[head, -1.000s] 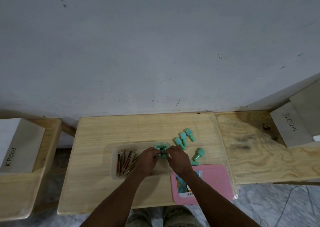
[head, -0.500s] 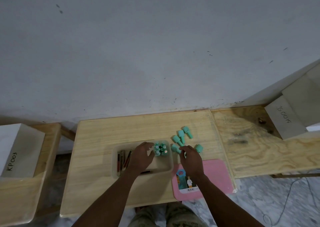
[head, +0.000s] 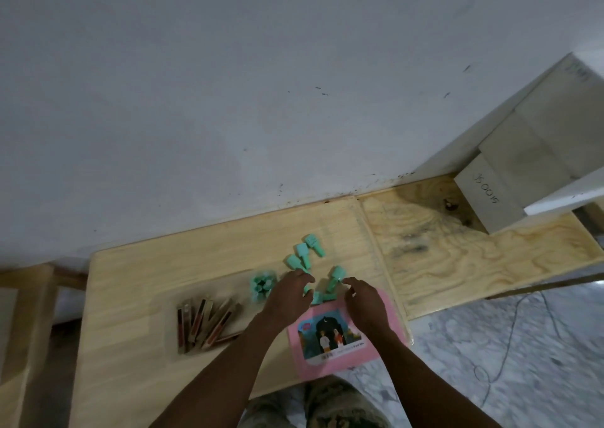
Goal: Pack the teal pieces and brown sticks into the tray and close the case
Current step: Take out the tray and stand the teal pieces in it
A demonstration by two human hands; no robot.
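Note:
A translucent tray [head: 214,284] lies on the wooden table; brown sticks [head: 209,321] fill its left part and a cluster of upright teal pieces [head: 260,285] stands in its right end. Loose teal pieces [head: 304,253] lie on the table beyond the tray, with more [head: 336,274] between my hands. My left hand [head: 289,295] reaches past the tray, its fingertips curled down over a teal piece that is mostly hidden. My right hand [head: 362,300] hovers above the pink case lid [head: 379,342], fingers apart and bent, close to a teal piece.
The pale wooden table [head: 147,280] adjoins a plywood bench [head: 457,257] on the right. A white box marked with writing [head: 487,199] sits at the bench's back, under larger boxes. The wall runs behind. A cable lies on the marble floor [head: 510,346].
My left hand has left the tray and moved right to the loose teal pieces. My right hand stays beside them. The view has shifted left and down.

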